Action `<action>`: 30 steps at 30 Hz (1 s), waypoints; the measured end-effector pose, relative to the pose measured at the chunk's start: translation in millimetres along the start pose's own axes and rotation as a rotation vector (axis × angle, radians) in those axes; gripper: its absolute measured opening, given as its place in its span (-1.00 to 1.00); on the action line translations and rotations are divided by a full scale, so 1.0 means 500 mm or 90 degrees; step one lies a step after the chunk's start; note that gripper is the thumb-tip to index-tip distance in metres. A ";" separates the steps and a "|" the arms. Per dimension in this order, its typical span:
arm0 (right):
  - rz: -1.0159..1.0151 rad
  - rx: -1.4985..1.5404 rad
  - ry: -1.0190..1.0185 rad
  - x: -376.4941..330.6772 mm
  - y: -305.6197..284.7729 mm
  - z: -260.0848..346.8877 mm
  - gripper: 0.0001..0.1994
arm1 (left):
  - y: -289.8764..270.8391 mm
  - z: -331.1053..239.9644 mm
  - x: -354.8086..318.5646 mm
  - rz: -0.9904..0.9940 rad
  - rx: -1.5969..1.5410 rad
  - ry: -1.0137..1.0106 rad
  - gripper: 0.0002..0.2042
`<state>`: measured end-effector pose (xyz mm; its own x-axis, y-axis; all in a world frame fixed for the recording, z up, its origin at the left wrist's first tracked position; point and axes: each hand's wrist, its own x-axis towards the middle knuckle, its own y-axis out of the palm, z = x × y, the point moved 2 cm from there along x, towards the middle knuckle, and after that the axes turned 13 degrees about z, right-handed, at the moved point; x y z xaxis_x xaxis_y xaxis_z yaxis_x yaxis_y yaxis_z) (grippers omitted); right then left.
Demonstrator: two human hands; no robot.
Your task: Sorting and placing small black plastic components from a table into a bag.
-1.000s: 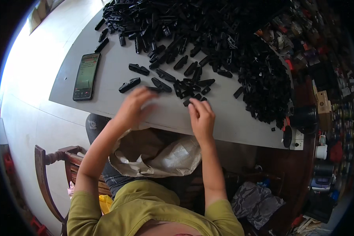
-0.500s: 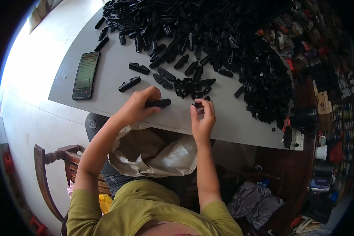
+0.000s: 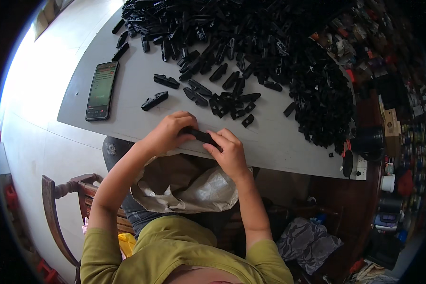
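A long black plastic part (image 3: pixel 201 136) is held level between my two hands just above the table's near edge. My left hand (image 3: pixel 169 132) is closed round its left end. At the right end, the thumb and fingers of my right hand (image 3: pixel 230 150) pinch it; whether a small piece is also in that grip is hidden. Just beyond my hands lie a loose small black piece (image 3: pixel 247 120) and a cluster of small black pieces (image 3: pixel 222 106). Several longer black parts, one of them a slotted part (image 3: pixel 155 101), rest nearby.
A big heap of black parts (image 3: pixel 213 23) covers the far table, with a pile of small pieces (image 3: pixel 319 104) at right. A phone (image 3: pixel 100 92) lies at left on the grey table (image 3: pixel 279 146). An open woven sack (image 3: pixel 199 196) sits below the edge, a wooden chair (image 3: pixel 57 213) beside it.
My right hand has come left from the small-piece cluster to the right end of the long part. My left hand has shifted slightly right, still holding that part.
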<state>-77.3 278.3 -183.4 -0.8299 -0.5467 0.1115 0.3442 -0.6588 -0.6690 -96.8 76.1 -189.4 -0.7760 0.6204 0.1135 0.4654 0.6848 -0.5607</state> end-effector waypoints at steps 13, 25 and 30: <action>0.086 -0.082 -0.030 0.018 -0.026 0.003 -0.67 | 0.004 -0.004 0.014 0.031 -0.031 0.060 -0.75; -0.236 -0.213 0.232 0.011 -0.088 -0.098 -0.72 | -0.068 -0.008 0.078 -0.006 0.351 -0.136 -0.70; -0.204 0.161 0.183 -0.004 -0.064 -0.089 -0.64 | 0.001 -0.016 0.043 0.036 0.113 0.006 -0.79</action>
<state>-106.4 323.5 -194.7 -0.9867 -0.1542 0.0511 0.1175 -0.8948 -0.4308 -110.0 93.0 -180.4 -0.7460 0.6604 0.0855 0.4252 0.5712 -0.7021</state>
